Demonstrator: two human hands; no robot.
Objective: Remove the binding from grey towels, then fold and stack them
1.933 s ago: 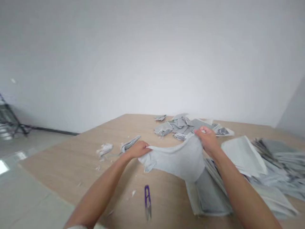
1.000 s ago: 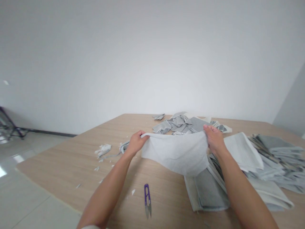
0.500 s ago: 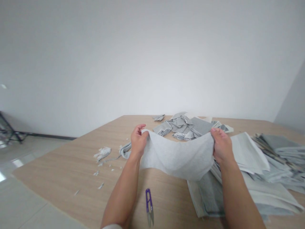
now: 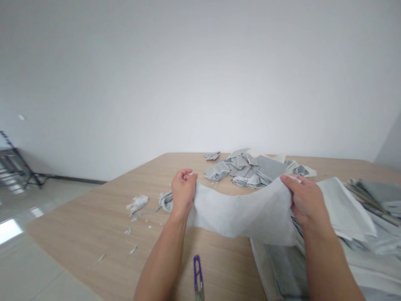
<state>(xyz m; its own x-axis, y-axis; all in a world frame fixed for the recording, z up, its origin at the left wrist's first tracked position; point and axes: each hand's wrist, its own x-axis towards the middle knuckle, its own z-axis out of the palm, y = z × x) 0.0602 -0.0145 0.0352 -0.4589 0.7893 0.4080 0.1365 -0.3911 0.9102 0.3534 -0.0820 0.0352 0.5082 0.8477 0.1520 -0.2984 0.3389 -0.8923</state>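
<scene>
A pale grey-white piece of fabric (image 4: 241, 213) hangs in a shallow sag between my two hands above the wooden table. My left hand (image 4: 184, 190) pinches its left upper corner between thumb and fingers. At the other end, my right hand (image 4: 305, 198) grips the right upper corner, thumb on top. Below the cloth, purple-handled thread snips (image 4: 198, 276) lie on the table, their blade tips cut off by the frame's bottom edge. Under my right forearm is a stack of folded grey and white fabric (image 4: 282, 267), partly hidden.
A heap of small grey fabric pieces (image 4: 244, 167) lies at the back of the table (image 4: 219, 267). More folded cloths (image 4: 344, 205) are piled on the right. To the left sit a bunch of white scraps (image 4: 138, 203), a grey strip (image 4: 166, 201) and loose bits.
My right hand has moved rightward, spreading the fabric a little wider. My left hand stays nearly in place. The view has shifted slightly, so the snips sit lower in the picture.
</scene>
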